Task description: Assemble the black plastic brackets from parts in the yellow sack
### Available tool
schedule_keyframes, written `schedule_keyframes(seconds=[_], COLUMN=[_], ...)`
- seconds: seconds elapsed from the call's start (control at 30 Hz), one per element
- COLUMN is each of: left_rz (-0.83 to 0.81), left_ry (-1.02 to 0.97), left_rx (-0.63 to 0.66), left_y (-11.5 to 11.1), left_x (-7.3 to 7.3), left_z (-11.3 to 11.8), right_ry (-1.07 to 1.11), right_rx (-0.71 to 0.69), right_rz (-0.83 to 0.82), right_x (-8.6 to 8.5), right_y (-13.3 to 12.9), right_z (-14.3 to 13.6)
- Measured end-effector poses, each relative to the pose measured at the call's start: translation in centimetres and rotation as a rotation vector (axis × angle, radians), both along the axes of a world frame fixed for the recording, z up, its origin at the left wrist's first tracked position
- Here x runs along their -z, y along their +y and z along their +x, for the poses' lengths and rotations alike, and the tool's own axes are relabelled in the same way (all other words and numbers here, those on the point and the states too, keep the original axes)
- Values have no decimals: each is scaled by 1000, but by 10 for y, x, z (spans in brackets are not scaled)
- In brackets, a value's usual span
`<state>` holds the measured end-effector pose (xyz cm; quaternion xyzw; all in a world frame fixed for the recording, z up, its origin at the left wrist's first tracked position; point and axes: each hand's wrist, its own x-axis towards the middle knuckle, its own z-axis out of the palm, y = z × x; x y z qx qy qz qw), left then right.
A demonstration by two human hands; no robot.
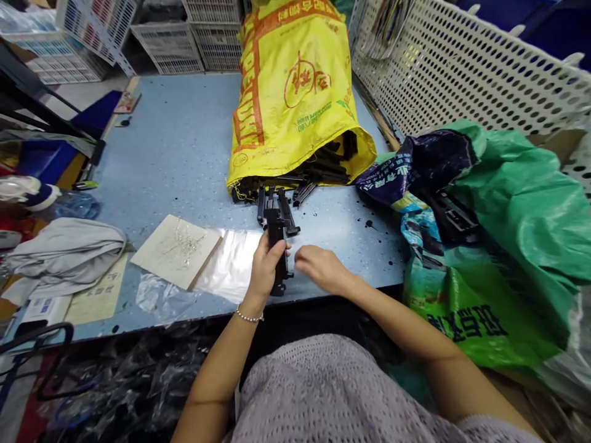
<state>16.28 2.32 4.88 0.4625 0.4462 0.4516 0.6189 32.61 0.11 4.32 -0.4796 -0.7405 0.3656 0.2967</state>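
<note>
My left hand [264,271] is wrapped round a long black plastic part [276,226], held tilted upright above the table's front edge. Just to the right of that part, my right hand [323,268] is closed with its fingers curled together. Whatever those fingers pinch, if anything, is too small to make out. Beyond my hands, several loose black parts [287,212] lie at the mouth of a yellow woven sack [295,92]. More black pieces show inside the sack.
Small thin metal pieces lie on a pale square board [161,251] at left, beside clear plastic film [231,261]. A grey cloth [69,249] rests farther left. On the right stand a green sack [517,184] with black parts and a white perforated panel [462,67].
</note>
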Motion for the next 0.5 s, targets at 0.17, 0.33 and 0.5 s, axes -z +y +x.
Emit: schedule_keyframes(seconds=[0.17,0.33,0.5], left_rz=[-208,-32,44], left_ry=[-68,284,702], left_rx=[-18,-139,20], left_y=[-5,-14,-28], left_x=[4,40,71], left_z=[0,-7,8], right_ry=[-413,-522,-690], right_rx=[-58,16,379], right_rz=[383,77,-111], right_x=[26,20,7], right_y=[-33,7,86], right_z=[-9,-5,-12])
